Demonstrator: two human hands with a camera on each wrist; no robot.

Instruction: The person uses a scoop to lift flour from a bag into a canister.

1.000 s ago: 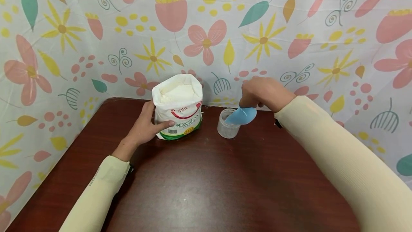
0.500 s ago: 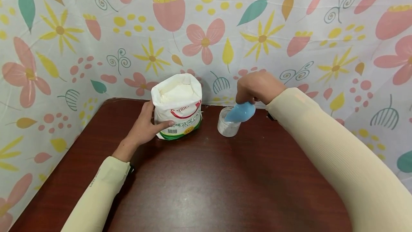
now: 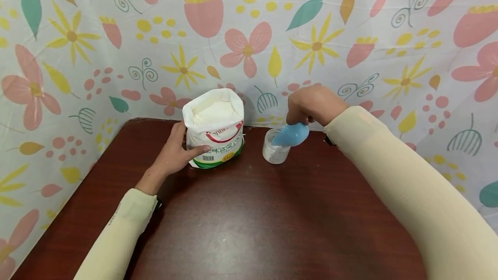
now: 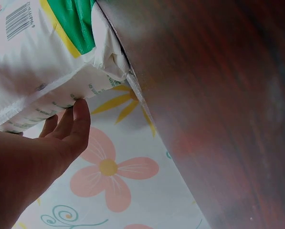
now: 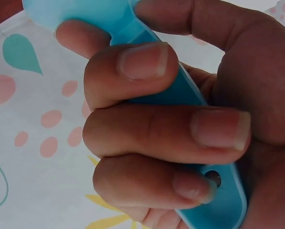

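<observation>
An open white flour bag [image 3: 221,131] stands at the back of the table, white powder showing in its mouth. My left hand [image 3: 177,150] grips its left side, thumb across the printed front. In the left wrist view the fingers [image 4: 80,117] press on the bag's side panel [image 4: 51,98]; the thumb is out of sight. To the right, a small clear jar [image 3: 274,154] stands upright with whitish contents. My right hand [image 3: 313,105] holds a light blue scoop [image 3: 293,135] tipped over the jar, its tip at the mouth. Curled fingers [image 5: 147,129] wrap its handle [image 5: 223,205], which has a hole near the end.
The dark reddish-brown table [image 3: 233,228] runs back to a white curtain [image 3: 249,7] printed with flowers and leaves, which also hangs along the left side. Bag and jar both stand close to the table's back edge, with a gap between them.
Over the last second my right hand has shifted slightly left and turned the scoop further over the jar. Since half a second ago little has moved. The left hand keeps its hold on the bag.
</observation>
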